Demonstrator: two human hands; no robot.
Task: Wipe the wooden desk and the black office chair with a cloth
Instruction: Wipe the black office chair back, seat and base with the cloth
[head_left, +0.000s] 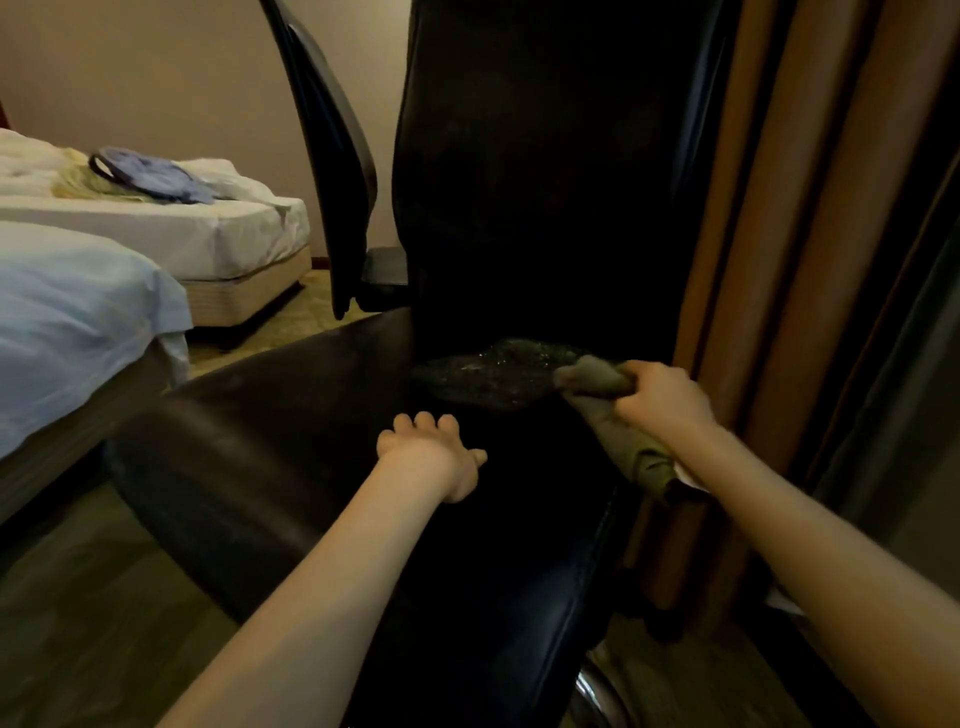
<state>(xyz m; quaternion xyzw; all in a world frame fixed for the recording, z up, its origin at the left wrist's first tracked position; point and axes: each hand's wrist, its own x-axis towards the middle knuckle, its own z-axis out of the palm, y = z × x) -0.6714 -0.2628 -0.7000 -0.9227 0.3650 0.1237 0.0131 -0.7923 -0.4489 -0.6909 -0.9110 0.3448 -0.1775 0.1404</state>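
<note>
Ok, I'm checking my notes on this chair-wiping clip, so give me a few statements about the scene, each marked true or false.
1. The right hand grips an olive cloth. True.
2. The left hand holds a spray bottle. False: it rests open on the black office chair seat, holding nothing.
3. The cloth is at the rear of the seat, by the backrest. True.
4. The curtain hangs left of the chair. False: it hangs on the right; a bed is on the left.
</note>
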